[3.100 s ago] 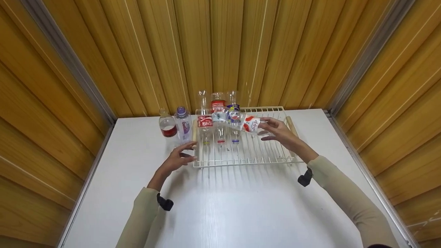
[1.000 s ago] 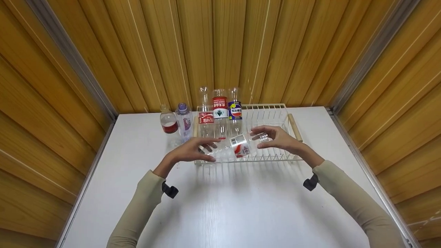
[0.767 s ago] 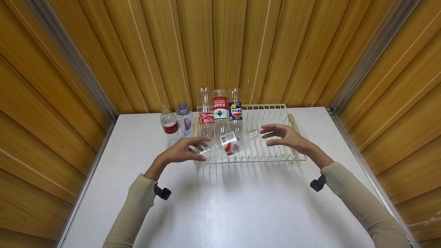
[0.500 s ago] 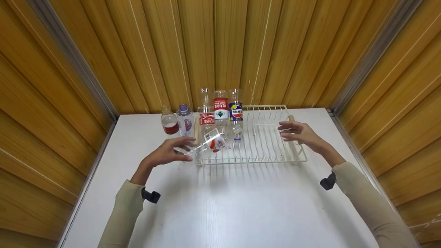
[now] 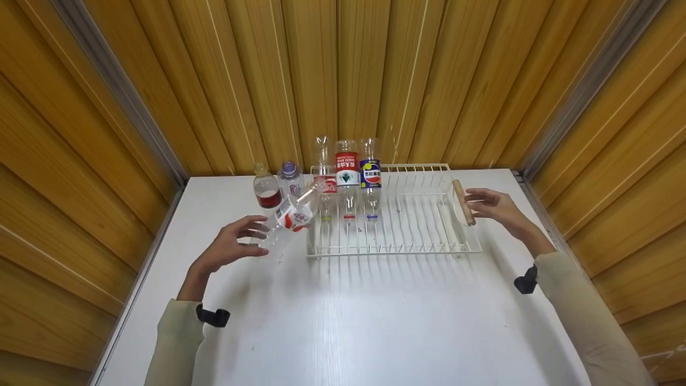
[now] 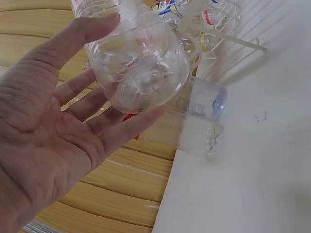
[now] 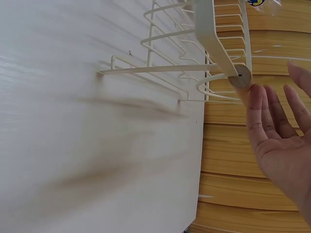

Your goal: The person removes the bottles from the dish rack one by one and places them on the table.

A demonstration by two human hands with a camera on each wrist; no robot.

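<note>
My left hand (image 5: 228,245) holds a clear plastic bottle (image 5: 295,217) with a red-and-white label, thumb on one side and fingers on the other near its base. Tilted, its neck points up and right over the left side of the white wire rack (image 5: 407,251). In the left wrist view the round base of the bottle (image 6: 146,73) sits between thumb and fingers. At the rack's right side, my right hand (image 5: 496,208) has loosely bent fingers, with fingertips right at the wooden handle (image 5: 463,202). In the right wrist view the fingers (image 7: 255,109) lie beside the handle's end.
Inside the rack, three empty bottles stand cap-down in a row: a red-labelled one (image 5: 326,185), a red-and-white one (image 5: 347,170) and a blue-labelled one (image 5: 371,174). Left of the rack are a red-labelled bottle (image 5: 268,194) and a purple-capped bottle (image 5: 289,177). Wood-patterned walls enclose the white table (image 5: 364,321).
The held bottle has passed from my right hand to my left, moved left off the rack's middle, and turned neck-up. My right hand let go and moved right to the handle.
</note>
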